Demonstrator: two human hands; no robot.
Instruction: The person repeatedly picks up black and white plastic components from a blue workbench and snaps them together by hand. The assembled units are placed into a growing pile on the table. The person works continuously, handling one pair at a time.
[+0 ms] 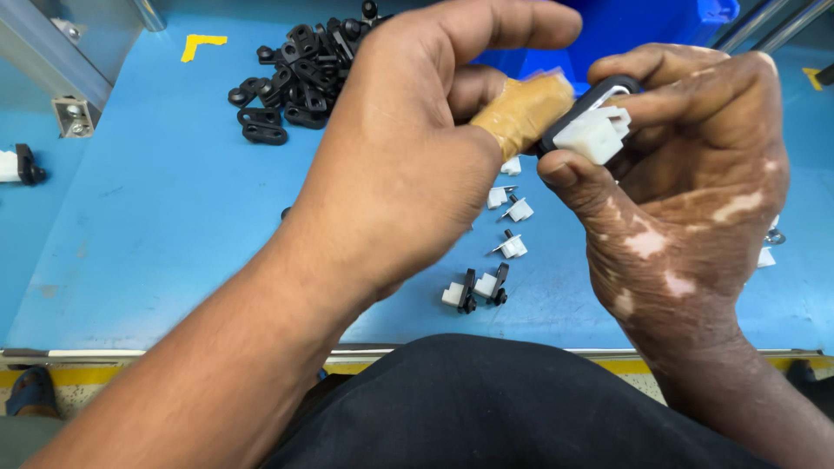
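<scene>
**Fitting a white block into a black bracket, held above the bench**

Working over the flat blue bench top [165, 200], both hands are raised above its near edge. The left hand [408, 148] is the larger shape in view; its fingers curl toward the right, and one finger wrapped in tan tape [521, 108] presses against the piece. Whether the left hand actually pinches the piece cannot be told, as its own back hides the contact. The right hand [686, 174] is clamped on the work: thumb below and fingers above grip a black plastic loop-shaped bracket [599, 94] with a small white plastic block [595, 132] seated against it.

Judgement: the step in hand looks like the joining of block and bracket, block not clearly pushed home. The next move would call for a steady right-hand hold while the taped finger pushes squarely, with no twist.

Around: a blue plastic bin [643, 26] stands at the far side, behind the hands. A heap of loose black plastic brackets [295, 69] lies at far left-centre. Loose small white blocks with pins [512, 227] are scattered just below the hands. Two finished black-and-white pairs [476, 288] lie near the front edge. One more assembled piece [19, 165] sits at the left margin.

In the way: the left hand masks the joint from view.
</scene>
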